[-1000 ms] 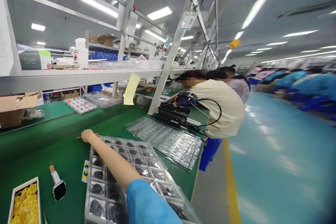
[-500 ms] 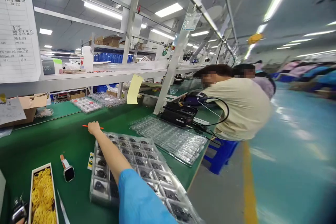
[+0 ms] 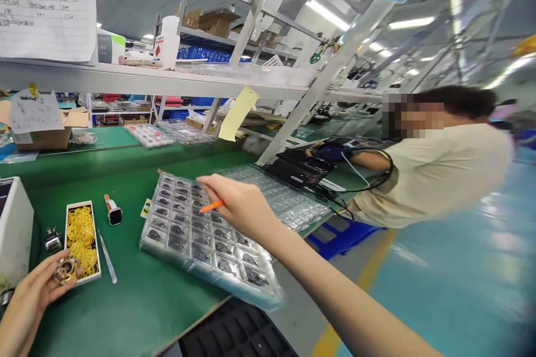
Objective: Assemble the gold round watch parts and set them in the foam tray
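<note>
My right hand (image 3: 240, 206) is shut on a thin orange stick (image 3: 211, 207), holding it over a transparent blister tray (image 3: 209, 270) of small dark round parts in rows. The stick's tip is just above the tray, and I cannot tell if it touches. At lower left, my left hand (image 3: 31, 290) holds a round brass part (image 3: 66, 269) in its fingers. That hand is next to an open box of yellow rubber bands (image 3: 79, 203).
A small watch (image 3: 114, 212), a slim metal tool (image 3: 106, 256) and a white device (image 3: 14, 228) sit on the green mat (image 3: 138, 301). Beyond lie another transparent tray (image 3: 288, 201) and a black case (image 3: 299, 170). A co-worker (image 3: 444, 167) stands at right; a black tray (image 3: 234, 332) is at the bottom.
My right hand has picked the orange stick up from the mat and now holds it over the tray. My left hand has come into view with the brass part. The view has swung left.
</note>
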Motion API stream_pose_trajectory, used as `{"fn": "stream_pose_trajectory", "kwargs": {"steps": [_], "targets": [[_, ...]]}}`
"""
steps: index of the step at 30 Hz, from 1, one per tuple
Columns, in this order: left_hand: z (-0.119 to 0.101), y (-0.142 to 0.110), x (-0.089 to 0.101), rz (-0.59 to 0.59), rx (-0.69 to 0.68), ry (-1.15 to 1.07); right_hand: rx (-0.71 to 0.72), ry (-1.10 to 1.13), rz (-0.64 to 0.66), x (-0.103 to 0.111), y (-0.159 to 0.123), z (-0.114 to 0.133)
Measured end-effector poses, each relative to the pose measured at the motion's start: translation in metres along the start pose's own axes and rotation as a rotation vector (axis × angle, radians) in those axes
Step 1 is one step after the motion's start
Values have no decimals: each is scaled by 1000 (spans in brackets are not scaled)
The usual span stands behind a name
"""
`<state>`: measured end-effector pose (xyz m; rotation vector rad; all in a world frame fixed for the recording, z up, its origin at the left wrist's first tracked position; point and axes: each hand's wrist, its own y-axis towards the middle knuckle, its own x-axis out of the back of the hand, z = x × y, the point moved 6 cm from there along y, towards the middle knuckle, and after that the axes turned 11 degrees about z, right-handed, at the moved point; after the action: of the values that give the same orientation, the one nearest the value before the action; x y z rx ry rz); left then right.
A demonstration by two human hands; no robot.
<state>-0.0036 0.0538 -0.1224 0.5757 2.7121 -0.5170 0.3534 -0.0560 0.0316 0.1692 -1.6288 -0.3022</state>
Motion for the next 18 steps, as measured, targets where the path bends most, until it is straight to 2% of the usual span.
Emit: {"fn": "stream_pose_trajectory", "kwargs": {"steps": [3, 6, 9, 13, 18], "targets": [[1, 2, -1, 21, 4, -41, -98, -86, 256, -44, -20, -34], [1, 5, -3, 34, -3, -29, -107, -77, 384, -76, -23, -61], [4, 8, -1, 22, -12, -10, -67, -46, 488, -101, -20, -74], [10, 12, 4, 21, 3, 4, -7, -26, 535, -117, -17, -74], [3, 7, -13, 117, -27, -27, 33, -34, 437, -108, -16, -72]]}}
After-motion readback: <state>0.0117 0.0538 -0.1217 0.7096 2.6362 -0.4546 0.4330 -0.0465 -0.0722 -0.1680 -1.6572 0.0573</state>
